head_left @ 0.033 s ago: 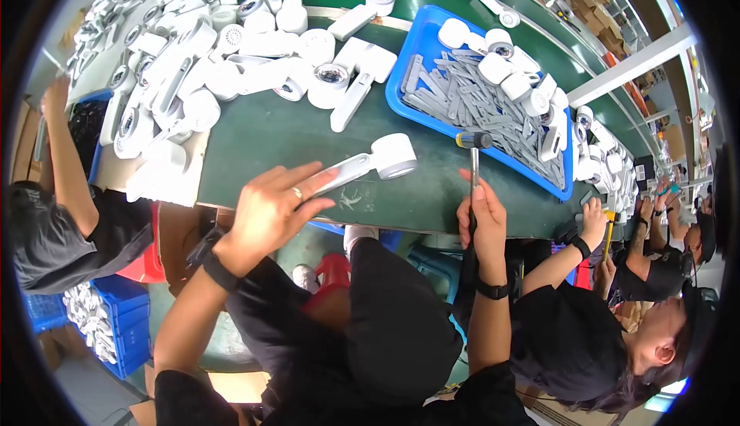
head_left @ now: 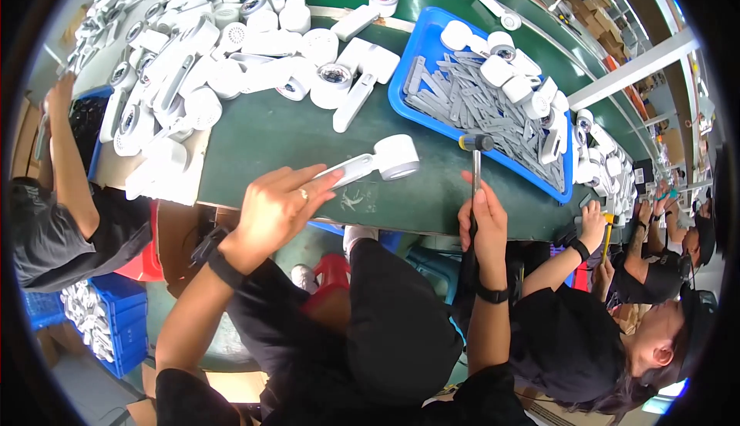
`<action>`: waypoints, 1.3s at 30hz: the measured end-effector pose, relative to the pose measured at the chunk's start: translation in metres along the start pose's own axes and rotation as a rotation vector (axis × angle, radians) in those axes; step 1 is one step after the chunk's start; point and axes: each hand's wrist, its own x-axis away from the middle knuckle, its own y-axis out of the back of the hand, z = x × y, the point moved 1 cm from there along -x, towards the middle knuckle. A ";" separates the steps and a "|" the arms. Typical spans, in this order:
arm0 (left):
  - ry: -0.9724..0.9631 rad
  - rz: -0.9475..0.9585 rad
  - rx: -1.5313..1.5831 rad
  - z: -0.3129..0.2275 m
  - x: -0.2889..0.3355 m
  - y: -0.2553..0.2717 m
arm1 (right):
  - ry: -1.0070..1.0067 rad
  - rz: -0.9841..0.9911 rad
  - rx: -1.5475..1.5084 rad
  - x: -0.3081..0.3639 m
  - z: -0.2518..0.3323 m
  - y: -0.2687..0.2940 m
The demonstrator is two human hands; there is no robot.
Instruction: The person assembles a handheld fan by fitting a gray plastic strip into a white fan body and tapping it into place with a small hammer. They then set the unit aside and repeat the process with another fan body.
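On the green table lies a white handheld device [head_left: 395, 156] with a drum-shaped head and a slim handle. My left hand [head_left: 279, 209] grips the end of that handle, fingers on top and thumb on the near side. My right hand [head_left: 484, 222] is closed around the shaft of a small hammer [head_left: 476, 144], held upright; its head has a dark face and a yellow-and-black face. The hammer's head is just right of the device, apart from it, by the near edge of a blue tray [head_left: 432, 124].
The tray contains grey strips [head_left: 455, 95] and several white devices. A large heap of white devices [head_left: 254, 48] covers the table's far left. One co-worker's arm [head_left: 69, 149] is at the left; another co-worker's hand [head_left: 592, 226] is close on my right. A white post [head_left: 632, 72] slants at the right.
My left thumb has closed in toward the fingers on the device's handle. The hammer and my right hand have hardly moved.
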 end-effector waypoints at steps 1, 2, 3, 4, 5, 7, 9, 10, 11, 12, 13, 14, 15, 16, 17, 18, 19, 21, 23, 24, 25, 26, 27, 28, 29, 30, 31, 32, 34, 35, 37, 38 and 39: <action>0.008 -0.009 0.001 0.003 -0.005 -0.004 | -0.009 0.013 -0.021 0.008 0.008 -0.004; -0.008 -0.002 -0.015 0.002 -0.016 -0.008 | -0.023 0.018 -0.038 0.014 0.018 -0.008; -0.020 0.013 -0.030 0.001 -0.025 -0.011 | -0.034 0.017 -0.029 0.021 0.031 -0.017; -0.040 0.027 -0.001 0.005 -0.033 -0.018 | -0.060 0.062 -0.037 0.027 0.044 -0.030; -0.042 0.026 0.005 0.006 -0.039 -0.024 | -0.076 0.103 -0.047 0.028 0.054 -0.042; -0.064 0.020 0.056 0.009 -0.048 -0.036 | -0.141 0.122 0.074 0.023 0.066 -0.057; -0.056 0.059 0.053 0.010 -0.049 -0.040 | -0.201 0.096 0.165 0.021 0.073 -0.065; -0.057 0.048 0.035 0.009 -0.051 -0.039 | -0.199 0.086 0.167 0.022 0.076 -0.067; -0.046 0.041 0.013 0.008 -0.050 -0.040 | -0.158 0.055 0.176 0.024 0.075 -0.066; -0.042 0.044 0.014 0.009 -0.050 -0.039 | -0.117 0.025 0.185 0.025 0.074 -0.067; -0.048 0.058 0.009 0.010 -0.051 -0.038 | -0.122 0.028 0.185 0.025 0.074 -0.068; -0.057 0.072 0.008 0.009 -0.052 -0.038 | -0.076 -0.007 0.170 0.027 0.077 -0.069; -0.055 0.074 0.012 0.009 -0.051 -0.040 | -0.030 -0.040 0.154 0.027 0.078 -0.069; -0.062 0.064 0.012 0.009 -0.050 -0.041 | -0.034 -0.041 0.155 0.023 0.070 -0.070; -0.078 0.051 0.014 0.009 -0.052 -0.040 | -0.084 0.001 0.243 0.014 0.058 -0.073; -0.085 0.050 0.019 0.009 -0.054 -0.039 | -0.134 0.042 0.331 0.009 0.053 -0.074; -0.092 0.061 0.018 0.008 -0.055 -0.039 | -0.133 0.032 0.333 0.012 0.059 -0.070; -0.077 0.082 -0.002 0.012 -0.049 -0.038 | -0.193 0.008 0.325 0.016 0.075 -0.070; -0.064 0.096 -0.005 0.010 -0.049 -0.037 | -0.120 -0.039 0.243 0.021 0.073 -0.073; -0.069 0.093 0.002 0.008 -0.052 -0.037 | -0.115 -0.036 0.265 0.020 0.068 -0.076; -0.079 0.080 0.013 0.007 -0.054 -0.036 | -0.109 -0.034 0.286 0.018 0.062 -0.076; -0.087 0.068 0.019 0.009 -0.055 -0.036 | -0.073 0.009 0.401 0.004 0.054 -0.080; -0.089 0.066 0.019 0.010 -0.056 -0.037 | -0.071 0.007 0.402 0.006 0.057 -0.078; -0.069 0.078 0.037 0.010 -0.058 -0.039 | -0.114 -0.007 0.359 0.012 0.067 -0.075; -0.033 0.098 0.046 0.009 -0.053 -0.039 | -0.168 -0.003 0.308 0.018 0.076 -0.075; -0.029 0.095 0.041 0.009 -0.052 -0.038 | -0.164 0.003 0.309 0.022 0.084 -0.075; 0.083 0.102 0.072 0.008 -0.052 -0.038 | -0.158 0.058 0.310 0.025 0.090 -0.076; 0.192 0.112 0.109 0.006 -0.051 -0.038 | -0.156 0.106 0.312 0.030 0.095 -0.077; 0.245 0.107 0.157 0.004 -0.055 -0.037 | -0.128 0.114 0.294 0.034 0.099 -0.080; 0.296 0.102 0.203 0.005 -0.056 -0.036 | -0.100 0.122 0.273 0.034 0.100 -0.082; 0.293 0.146 0.168 0.005 -0.061 -0.038 | -0.049 0.108 0.317 0.022 0.067 -0.081; 0.296 0.194 0.127 0.006 -0.060 -0.039 | -0.002 0.102 0.353 0.014 0.059 -0.085; 0.298 0.193 0.127 0.005 -0.062 -0.038 | -0.003 0.104 0.354 0.012 0.060 -0.083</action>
